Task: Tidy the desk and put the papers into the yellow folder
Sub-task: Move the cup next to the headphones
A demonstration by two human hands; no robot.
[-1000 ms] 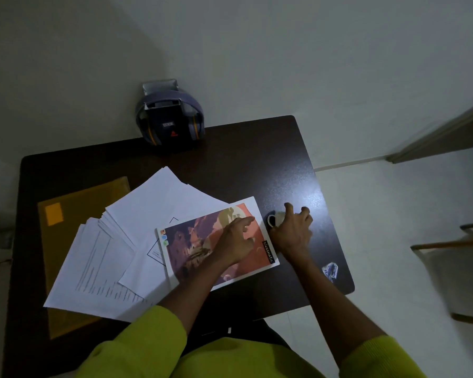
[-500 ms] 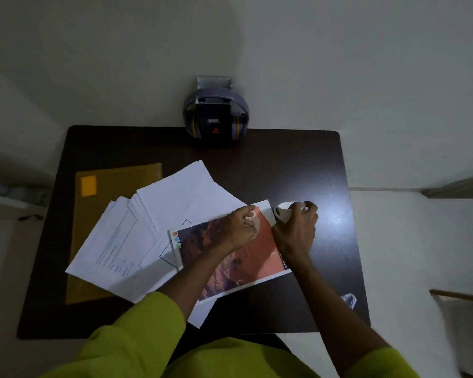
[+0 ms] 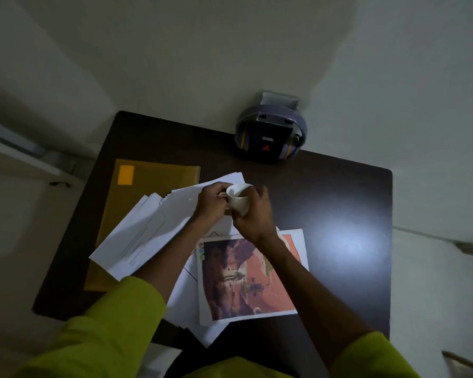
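Observation:
A small white cup (image 3: 238, 199) is lifted above the desk, held between both hands. My right hand (image 3: 256, 214) wraps its body from the right and below. My left hand (image 3: 213, 201) pinches it at the handle side. Beneath lies a fan of white papers (image 3: 148, 236), partly covering the yellow folder (image 3: 153, 175), which has an orange sticker (image 3: 125, 175). A colour picture sheet (image 3: 246, 279) lies nearest me, partly under my right forearm.
The dark brown desk (image 3: 339, 203) shows a bright light glare on its right half. Purple and black headphones on a stand (image 3: 271, 137) sit at the far edge against the wall. Pale floor lies to the right of the desk.
The cup has been raised from the desk's right side and carried left over the papers. My left hand left the picture sheet and joined the cup. The camera view has swung left.

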